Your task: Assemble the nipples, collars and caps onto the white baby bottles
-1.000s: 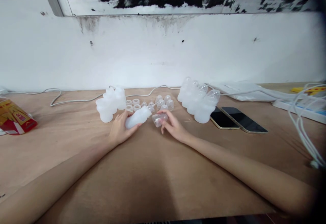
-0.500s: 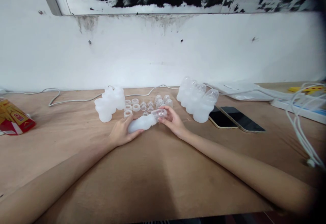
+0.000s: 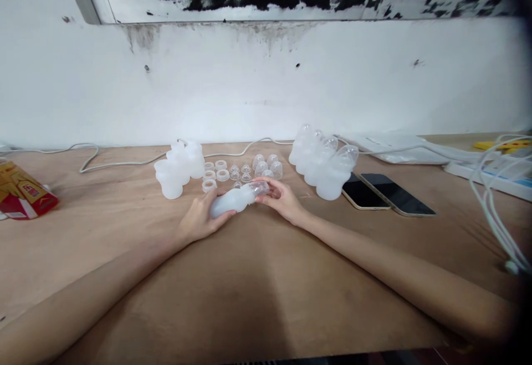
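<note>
A milky white baby bottle (image 3: 226,202) lies tilted on its side above the table, its base in my left hand (image 3: 200,214). My right hand (image 3: 285,201) grips the clear cap (image 3: 258,188) over the bottle's top end, fingers wrapped around it. Just behind the bottle sit several clear nipples (image 3: 235,169), with white screw rings (image 3: 223,175) to their left. Several loose clear caps (image 3: 275,169) stand to the right of the nipples, close behind my right hand.
Open white bottles (image 3: 171,179) stand at the left. Capped bottles (image 3: 328,179) stand in a row at the right, beside two phones (image 3: 397,194). A red and yellow carton (image 3: 29,193) is at far left. White cables (image 3: 490,199) and a plastic bag (image 3: 399,149) lie at right.
My right hand has shifted slightly left along the cap, its fingers now further round it. My left hand and the bottle have barely moved.
</note>
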`<act>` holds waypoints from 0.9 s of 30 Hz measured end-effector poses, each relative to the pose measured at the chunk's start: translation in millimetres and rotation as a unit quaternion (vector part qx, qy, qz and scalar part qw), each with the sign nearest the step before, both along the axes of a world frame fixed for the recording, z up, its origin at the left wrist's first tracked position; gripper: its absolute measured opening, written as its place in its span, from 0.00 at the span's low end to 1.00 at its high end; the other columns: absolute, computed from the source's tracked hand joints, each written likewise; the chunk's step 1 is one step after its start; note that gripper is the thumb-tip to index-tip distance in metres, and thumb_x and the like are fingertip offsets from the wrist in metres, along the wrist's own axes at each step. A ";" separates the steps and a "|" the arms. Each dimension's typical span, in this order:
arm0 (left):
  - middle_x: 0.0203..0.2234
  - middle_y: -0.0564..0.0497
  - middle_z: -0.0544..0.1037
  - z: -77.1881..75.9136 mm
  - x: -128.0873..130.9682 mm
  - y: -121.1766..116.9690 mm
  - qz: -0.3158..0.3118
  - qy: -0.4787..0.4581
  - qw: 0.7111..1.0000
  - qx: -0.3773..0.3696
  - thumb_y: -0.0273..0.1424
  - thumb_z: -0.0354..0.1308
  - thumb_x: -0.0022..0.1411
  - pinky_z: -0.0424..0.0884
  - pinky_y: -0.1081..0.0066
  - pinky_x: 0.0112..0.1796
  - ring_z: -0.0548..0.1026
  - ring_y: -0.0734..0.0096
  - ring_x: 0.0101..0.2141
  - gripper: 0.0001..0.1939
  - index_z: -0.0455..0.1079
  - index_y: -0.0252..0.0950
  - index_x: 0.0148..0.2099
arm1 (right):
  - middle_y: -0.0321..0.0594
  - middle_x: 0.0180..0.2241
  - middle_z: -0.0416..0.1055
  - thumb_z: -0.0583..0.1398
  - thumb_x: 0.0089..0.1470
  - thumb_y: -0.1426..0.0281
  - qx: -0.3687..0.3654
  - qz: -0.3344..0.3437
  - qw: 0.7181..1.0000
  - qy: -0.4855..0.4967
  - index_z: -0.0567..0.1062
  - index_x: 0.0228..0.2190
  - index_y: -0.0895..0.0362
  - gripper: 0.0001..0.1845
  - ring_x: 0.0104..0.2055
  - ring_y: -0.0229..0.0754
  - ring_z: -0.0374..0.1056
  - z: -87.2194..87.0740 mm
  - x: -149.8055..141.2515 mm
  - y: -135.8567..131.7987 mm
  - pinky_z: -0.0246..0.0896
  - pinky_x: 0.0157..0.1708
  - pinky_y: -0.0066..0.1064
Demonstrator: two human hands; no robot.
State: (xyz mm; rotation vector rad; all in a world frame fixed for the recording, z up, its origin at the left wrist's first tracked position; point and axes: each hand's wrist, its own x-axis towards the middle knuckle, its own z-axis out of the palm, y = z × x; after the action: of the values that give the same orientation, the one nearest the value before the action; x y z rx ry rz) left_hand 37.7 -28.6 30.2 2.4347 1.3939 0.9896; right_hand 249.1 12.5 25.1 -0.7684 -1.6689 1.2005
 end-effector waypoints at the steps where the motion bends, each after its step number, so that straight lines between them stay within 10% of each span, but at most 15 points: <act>1: 0.33 0.50 0.73 0.8 0.5 -0.5 -0.002 -0.005 1.000 -0.009 0.42 0.52 0.51 0.65 0.72 0.31 0.71 0.68 0.31 0.21 0.61 0.35 0.43 | 0.38 0.39 0.68 0.63 0.37 0.70 0.005 0.003 1.000 0.000 0.66 0.37 0.56 0.21 0.41 0.38 0.64 -0.2 0.0 -0.1 0.59 0.43 0.32; 10: 0.31 0.52 0.73 13.2 4.3 -5.9 -0.035 -0.114 0.982 -0.147 0.42 0.52 0.52 0.65 0.72 0.32 0.71 0.68 0.31 0.18 0.66 0.34 0.40 | 0.38 0.37 0.67 0.60 0.41 0.67 0.064 0.016 0.997 -0.037 0.66 0.36 0.56 0.16 0.39 0.39 0.64 9.0 -2.0 -4.5 0.61 0.40 0.32; 16: 0.42 0.48 0.69 0.5 3.0 0.0 -0.051 -0.191 0.965 -0.171 0.39 0.55 0.50 0.67 0.71 0.36 0.69 0.66 0.39 0.28 0.56 0.36 0.52 | 0.39 0.39 0.65 0.58 0.45 0.65 0.228 -0.037 0.957 -0.175 0.63 0.40 0.55 0.19 0.39 0.40 0.64 76.6 13.9 -15.1 0.62 0.36 0.33; 21: 0.39 0.47 0.72 -6.1 5.1 7.2 -0.027 -0.189 0.960 -0.205 0.40 0.52 0.52 0.68 0.70 0.35 0.71 0.70 0.34 0.24 0.61 0.33 0.49 | 0.41 0.34 0.65 0.55 0.48 0.62 0.337 -0.309 0.842 -0.287 0.60 0.44 0.56 0.21 0.36 0.42 0.63 128.7 49.4 20.0 0.59 0.35 0.37; 27: 0.34 0.49 0.74 -4.6 6.2 6.5 -0.038 -0.151 0.963 -0.218 0.41 0.51 0.53 0.68 0.70 0.35 0.72 0.71 0.31 0.22 0.64 0.33 0.46 | 0.53 0.32 0.66 0.56 0.48 0.63 0.245 -0.385 0.685 -0.568 0.63 0.42 0.66 0.23 0.39 0.52 0.61 116.7 55.9 84.2 0.55 0.33 0.39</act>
State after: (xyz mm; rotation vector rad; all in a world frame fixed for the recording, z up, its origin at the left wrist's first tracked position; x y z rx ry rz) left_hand 43.9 -22.2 25.5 1.9122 1.2437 0.8775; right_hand 305.0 96.7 141.8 -1.7941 -2.0271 -0.5180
